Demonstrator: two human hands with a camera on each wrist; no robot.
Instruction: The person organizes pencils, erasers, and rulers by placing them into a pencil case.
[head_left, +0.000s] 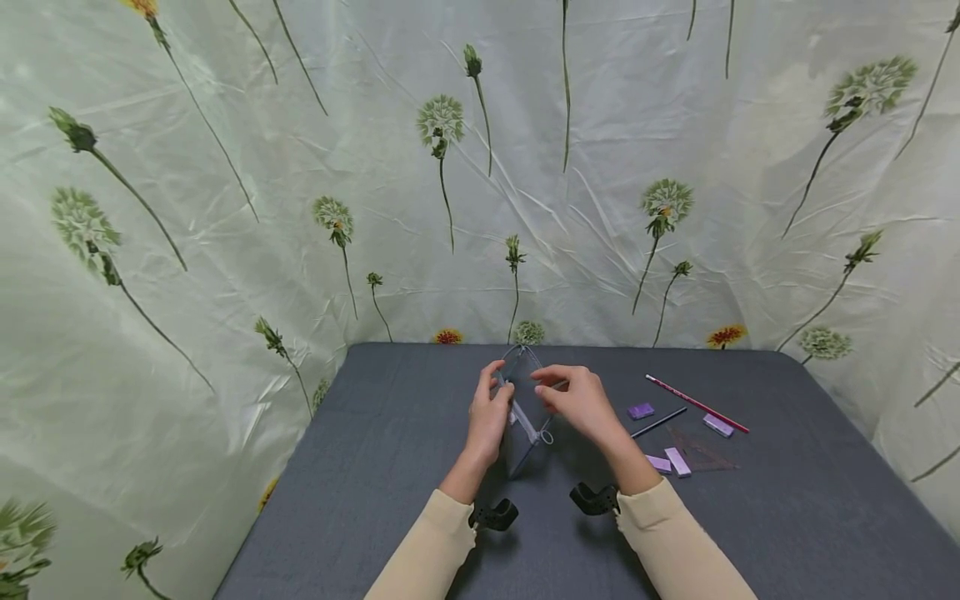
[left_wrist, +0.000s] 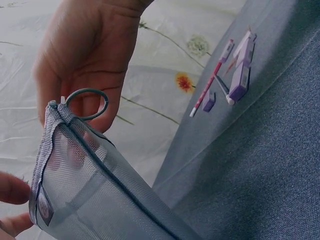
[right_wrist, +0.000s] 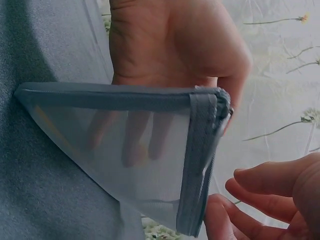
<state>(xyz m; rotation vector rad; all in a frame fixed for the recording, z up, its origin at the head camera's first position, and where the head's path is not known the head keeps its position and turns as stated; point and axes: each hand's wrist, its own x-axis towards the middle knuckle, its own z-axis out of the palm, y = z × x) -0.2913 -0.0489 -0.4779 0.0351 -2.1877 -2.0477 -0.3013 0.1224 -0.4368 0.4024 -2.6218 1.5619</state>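
Observation:
A grey mesh zipper pouch [head_left: 519, 446] stands tilted on the table, its upper edges bowed apart in the head view. My left hand [head_left: 489, 417] grips its left side; in the right wrist view its fingers [right_wrist: 135, 145] show through the mesh [right_wrist: 165, 170]. A round ring [left_wrist: 104, 105] hangs at the zipper end on the near side. My right hand [head_left: 581, 404] is at the pouch's right upper edge, fingers loosely bent. In the right wrist view its fingertips [right_wrist: 215, 207] are right at the zipper band [right_wrist: 195, 165], with nothing visible between thumb and finger.
Right of my right hand lie a red pencil [head_left: 697, 404], a dark pen [head_left: 658, 422], a purple block [head_left: 641, 411], several lilac eraser-like blocks [head_left: 677, 462] and a see-through set square [head_left: 705, 454]. Behind the dark table [head_left: 405, 433] hangs a flower-printed cloth [head_left: 480, 208].

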